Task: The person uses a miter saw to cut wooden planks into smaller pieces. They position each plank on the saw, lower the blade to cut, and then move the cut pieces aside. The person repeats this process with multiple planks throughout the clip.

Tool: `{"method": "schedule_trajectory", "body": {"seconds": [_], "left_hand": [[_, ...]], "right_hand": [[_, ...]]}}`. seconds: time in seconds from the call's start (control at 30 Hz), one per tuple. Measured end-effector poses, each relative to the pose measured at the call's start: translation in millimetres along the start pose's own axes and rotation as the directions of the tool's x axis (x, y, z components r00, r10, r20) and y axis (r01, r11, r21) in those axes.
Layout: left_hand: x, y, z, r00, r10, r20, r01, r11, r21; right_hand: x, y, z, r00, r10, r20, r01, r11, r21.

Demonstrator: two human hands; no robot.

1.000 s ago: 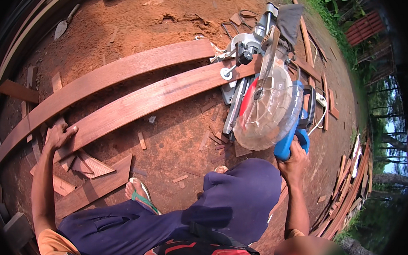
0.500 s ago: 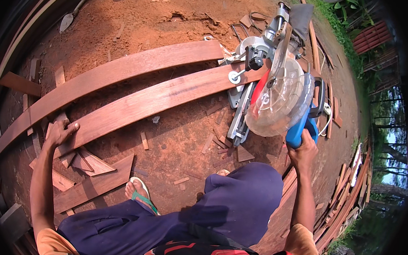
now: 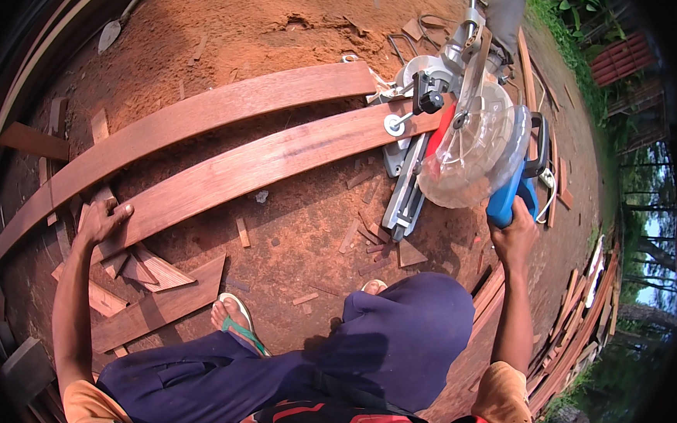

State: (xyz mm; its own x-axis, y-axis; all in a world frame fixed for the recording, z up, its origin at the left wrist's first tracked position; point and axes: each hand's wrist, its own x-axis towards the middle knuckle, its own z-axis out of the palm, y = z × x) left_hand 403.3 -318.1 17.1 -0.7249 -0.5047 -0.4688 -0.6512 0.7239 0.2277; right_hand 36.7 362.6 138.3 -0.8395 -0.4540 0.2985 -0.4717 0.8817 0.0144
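Observation:
My right hand [image 3: 517, 232] is wrapped round the blue handle [image 3: 503, 200] of a sliding mitre saw [image 3: 440, 66]. Its clear round blade guard [image 3: 465, 161] and red part hang over the right end of a long reddish wooden board [image 3: 268, 159]. A clamp with a black knob [image 3: 430, 102] presses its white pad onto that board. At the board's left end, my left hand [image 3: 101, 222] grips the edge, thumb on top. The guard and saw head cover the board's right tip. Farther out, a second plank [image 3: 228, 112] lies alongside, its right end near the saw base.
Wood offcuts [image 3: 154, 309] lie by my feet and under the boards' left ends. A trowel [image 3: 113, 33] rests on the reddish soil at the far left. Right of the saw runs a white cable [image 3: 547, 199]. Stacked wood strips [image 3: 579, 335] lie at the right.
My right hand and the saw's handle and guard have shifted slightly away from me and to the right. The left hand keeps its grip on the board.

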Motion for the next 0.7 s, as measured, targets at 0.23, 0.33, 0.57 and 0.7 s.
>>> {"method": "schedule_trajectory", "body": {"seconds": [0.23, 0.33, 0.57, 0.7], "left_hand": [[-2.5, 2.5, -2.4, 1.000, -0.009, 0.009, 0.009, 1.000, 0.003], [-2.2, 3.0, -2.1, 1.000, -0.006, 0.008, 0.006, 1.000, 0.005], [-2.6, -1.2, 0.8, 1.000, -0.008, -0.011, 0.008, 1.000, 0.014], [-1.2, 2.2, -3.0, 0.999, -0.017, 0.027, 0.016, 0.999, 0.031]], "right_hand": [[23.3, 0.9, 3.1, 0.999, -0.016, -0.035, 0.017, 0.999, 0.030], [30.0, 5.3, 4.4, 1.000, -0.007, -0.028, 0.008, 0.999, 0.031], [44.4, 12.8, 11.2, 1.000, 0.013, -0.009, -0.013, 1.000, 0.021], [53.9, 22.6, 17.1, 1.000, -0.009, -0.026, 0.010, 0.999, 0.042]]}}
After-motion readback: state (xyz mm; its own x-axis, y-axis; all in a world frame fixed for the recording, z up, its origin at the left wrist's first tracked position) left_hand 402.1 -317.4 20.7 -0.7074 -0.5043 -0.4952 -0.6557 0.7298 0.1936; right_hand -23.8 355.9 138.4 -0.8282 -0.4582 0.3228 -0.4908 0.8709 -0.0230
